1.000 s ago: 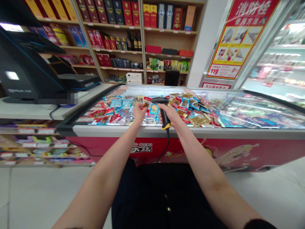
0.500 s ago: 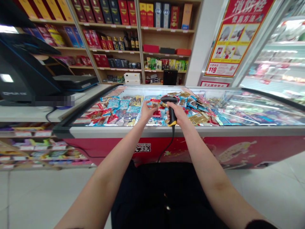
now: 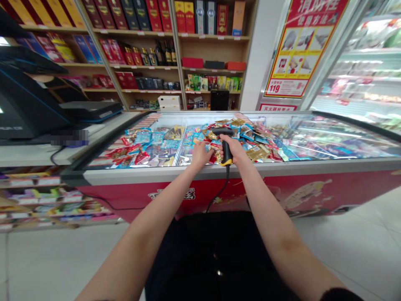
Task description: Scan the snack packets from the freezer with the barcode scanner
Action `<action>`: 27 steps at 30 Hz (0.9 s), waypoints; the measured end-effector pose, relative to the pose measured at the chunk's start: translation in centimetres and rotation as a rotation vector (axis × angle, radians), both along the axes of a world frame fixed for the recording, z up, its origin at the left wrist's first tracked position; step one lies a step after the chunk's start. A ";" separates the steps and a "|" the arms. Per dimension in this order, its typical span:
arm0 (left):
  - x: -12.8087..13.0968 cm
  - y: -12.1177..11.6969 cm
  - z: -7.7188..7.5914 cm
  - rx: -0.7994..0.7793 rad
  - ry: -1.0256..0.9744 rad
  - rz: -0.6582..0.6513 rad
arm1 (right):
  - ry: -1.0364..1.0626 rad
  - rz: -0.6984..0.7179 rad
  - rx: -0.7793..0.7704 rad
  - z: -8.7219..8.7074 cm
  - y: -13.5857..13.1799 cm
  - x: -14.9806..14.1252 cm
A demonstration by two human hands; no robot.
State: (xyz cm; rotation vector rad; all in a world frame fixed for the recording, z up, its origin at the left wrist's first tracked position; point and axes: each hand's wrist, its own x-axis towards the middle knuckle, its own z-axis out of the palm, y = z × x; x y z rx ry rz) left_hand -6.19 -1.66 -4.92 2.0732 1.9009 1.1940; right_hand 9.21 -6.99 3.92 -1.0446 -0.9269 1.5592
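Note:
My right hand (image 3: 233, 149) is wrapped round the black and yellow handle of a barcode scanner (image 3: 227, 152), held upright with its head on top and its cable hanging down. To its left, my left hand (image 3: 201, 155) is over the near part of the snack packets, fingers apart, with nothing visible held in it. Red and gold packets (image 3: 215, 146) lie just beyond and beside its fingertips. Whether the fingers touch them I cannot tell. More packets in blue, red and gold (image 3: 258, 152) are heaped to the right of the scanner.
The packets lie on a glass-topped chest freezer with a grey front edge (image 3: 134, 173). At the left, a counter (image 3: 37, 154) carries a dark checkout machine (image 3: 25, 104). Shelves (image 3: 216, 37) of boxes and bottles stand behind. The scanner's black cable (image 3: 219, 192) hangs before the freezer.
My left hand has let go of a small red-topped packet and come down nearer the freezer's front edge. My right hand keeps the scanner in about the same place. The view has shifted slightly right.

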 end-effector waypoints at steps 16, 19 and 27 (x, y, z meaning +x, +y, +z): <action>-16.9 3.2 2.8 -0.260 0.183 0.296 | -0.070 0.132 -0.024 -1.1 0.7 -4.7; -18.2 3.8 3.2 -0.348 0.279 0.212 | -0.091 0.164 -0.011 -1.5 0.8 -5.9; -18.7 4.8 5.1 -0.534 0.488 0.172 | -0.122 0.218 -0.009 -2.3 1.3 -7.4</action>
